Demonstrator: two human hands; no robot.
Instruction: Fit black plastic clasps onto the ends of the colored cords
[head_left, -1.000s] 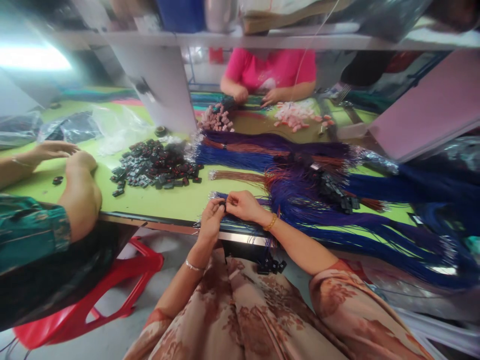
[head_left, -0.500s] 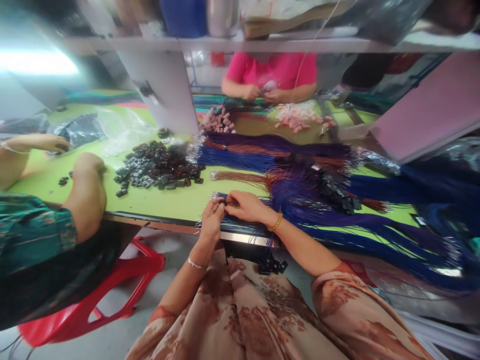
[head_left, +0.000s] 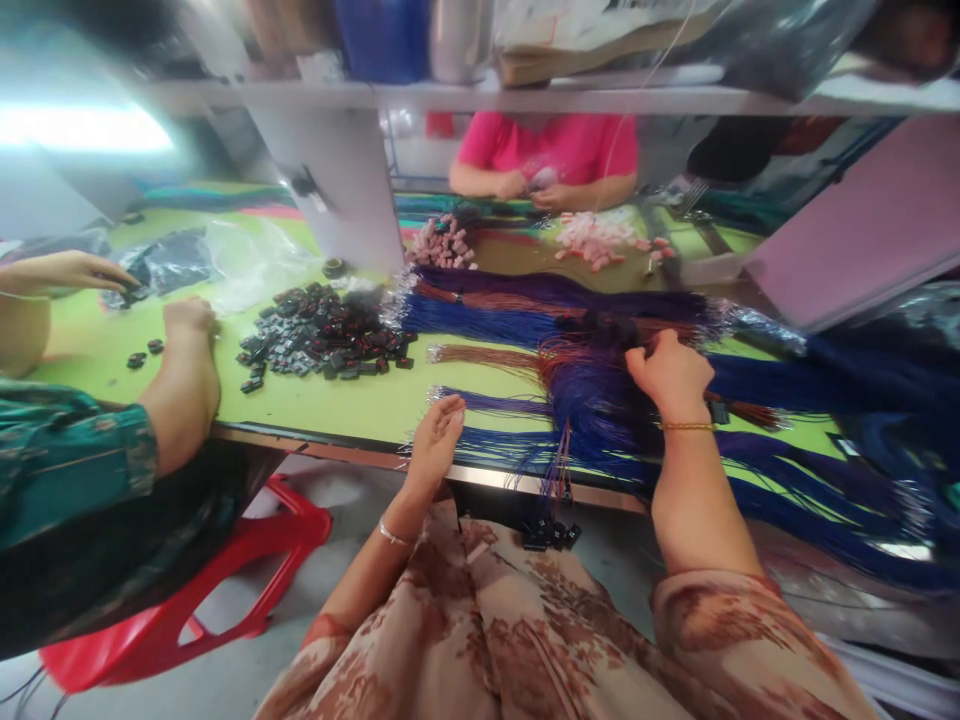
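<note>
My left hand is at the table's front edge, beside the metal-tipped ends of blue and purple wires. Its fingers are stretched out, and I see nothing held in them. My right hand reaches over the wire bundle and covers most of the black connectors there, one connector showing by the wrist. Its fingers are curled down; whatever they grip is hidden. Several black connectors on wires hang over the table edge in front of my lap.
A heap of loose black connectors lies on the green table. Brown wires lie beyond my left hand. A co-worker's arm rests at left, by a red stool. Another person sits opposite, behind pink connectors.
My hands were together, fingering a small dark part. My right hand has moved away right to the connectors on the wires; my left hand stayed near the edge and its fingers straightened.
</note>
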